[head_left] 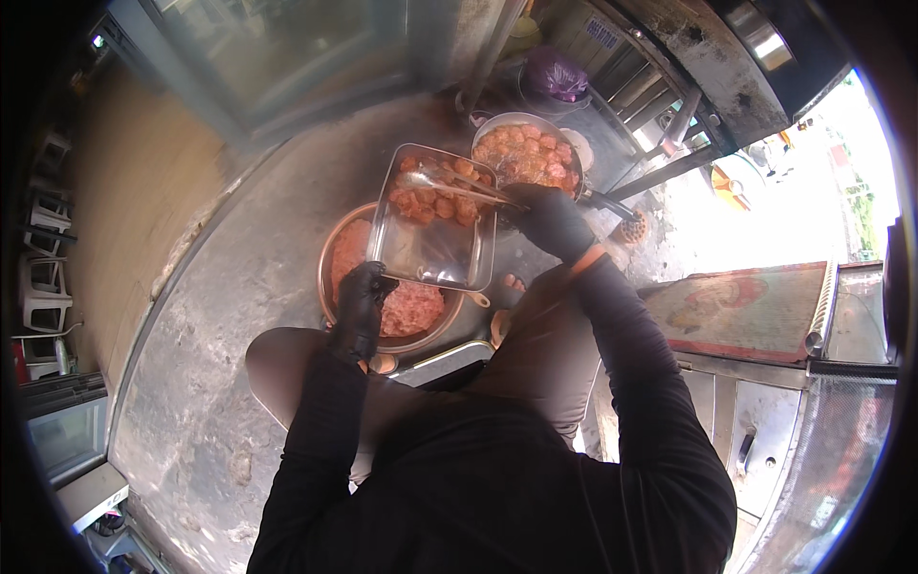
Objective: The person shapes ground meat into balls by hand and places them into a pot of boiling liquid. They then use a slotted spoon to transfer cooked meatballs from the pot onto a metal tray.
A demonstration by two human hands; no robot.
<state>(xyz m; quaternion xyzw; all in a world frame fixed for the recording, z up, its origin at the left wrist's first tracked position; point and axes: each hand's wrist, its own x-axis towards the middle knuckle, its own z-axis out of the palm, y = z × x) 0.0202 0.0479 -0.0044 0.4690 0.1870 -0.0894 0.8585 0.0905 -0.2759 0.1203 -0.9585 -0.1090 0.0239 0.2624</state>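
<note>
My left hand [360, 304], in a black glove, is closed on the near left corner of a rectangular metal tray [421, 256]. Browned meatballs [432, 201] lie in the tray's far half, and its near half shows bare shiny metal. In my black-gloved right hand [550, 222] is a pair of metal tongs [469, 188], their tips down among the meatballs. Partly under the tray stands a round basin [325, 277] of pink minced meat [411, 308]. Just beyond my right hand, a frying pan [584, 163] holds several meatballs [521, 151] in bubbling oil.
A purple plastic bag [557, 77] sits in a pot behind the pan. At the right are a stained metal cabinet [741, 435] and a board [755, 311] on top. A perforated skimmer [633, 227] is near the pan's handle. White plastic stools [45, 287] stand far left.
</note>
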